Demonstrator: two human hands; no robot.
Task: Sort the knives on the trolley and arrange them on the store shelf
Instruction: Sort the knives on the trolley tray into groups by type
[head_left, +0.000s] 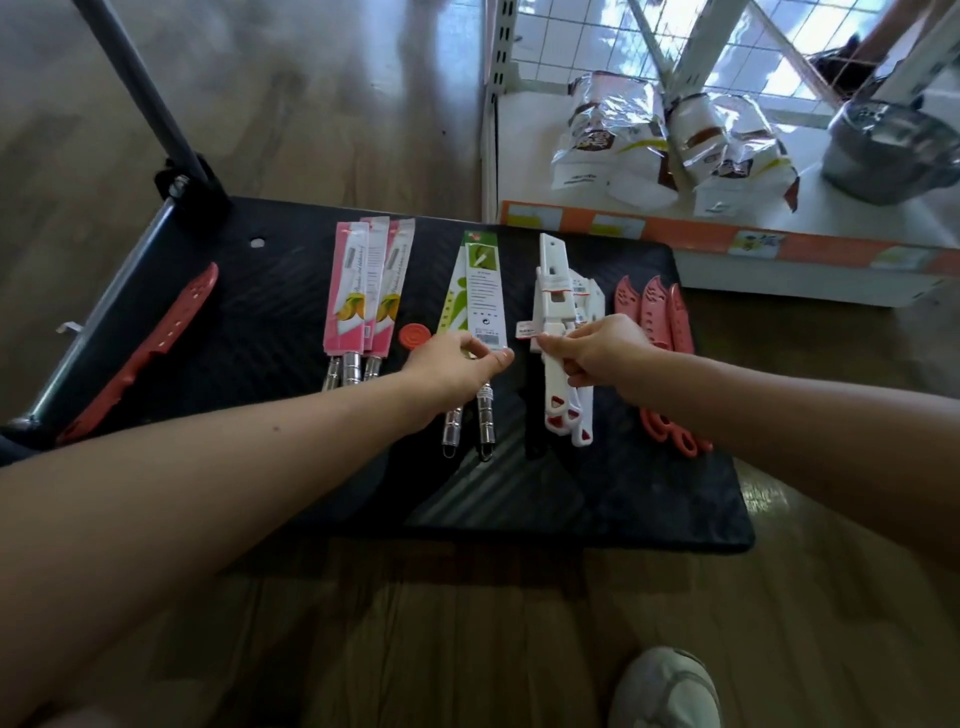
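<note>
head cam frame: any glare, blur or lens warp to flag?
Head view: heavy wide-angle warp, the trolley edges bow; daylight blown out behind the wire grid; glare on the foil bags and trolley front; floor top left smeared; left hand and right hand sharp enough, label print unreadable.

Knives on the black trolley (649, 493), counted by kind.
Centre left: three pink-sleeved knives (358, 291). Centre: two green-sleeved knives (480, 296), then three white knives (550, 270), going by their handle ends. Right: three red sheathed knives (652, 312). Far left: one long red knife (150, 348). One red disc (414, 334).
</note>
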